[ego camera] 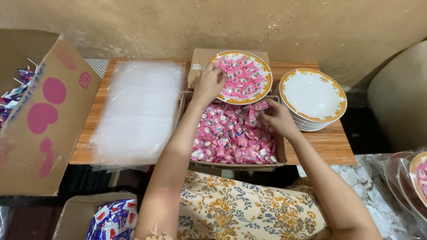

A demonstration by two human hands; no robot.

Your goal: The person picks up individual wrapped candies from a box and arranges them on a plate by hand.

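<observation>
Glossy plastic candy wrappers (231, 133), cardboard box (235, 165)

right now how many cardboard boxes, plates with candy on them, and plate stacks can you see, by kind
Cardboard boxes: 4 (large box with pink hearts, box of pink candies, box under the filled plate, box of blue packets)
Plates holding pink candies: 2 (filled plate, wrapped plate at the right edge)
Stacks of empty plates: 1 (stack)
Total: 7

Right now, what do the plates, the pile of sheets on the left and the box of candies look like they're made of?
Stacked plates: probably glazed ceramic or melamine, glossy white with a gold rim pattern. Sheets: thin clear plastic, shiny and see-through over the wooden table. Candy box: brown cardboard, matte, with bent flaps. Candy wrappers: glossy pink film.
</observation>
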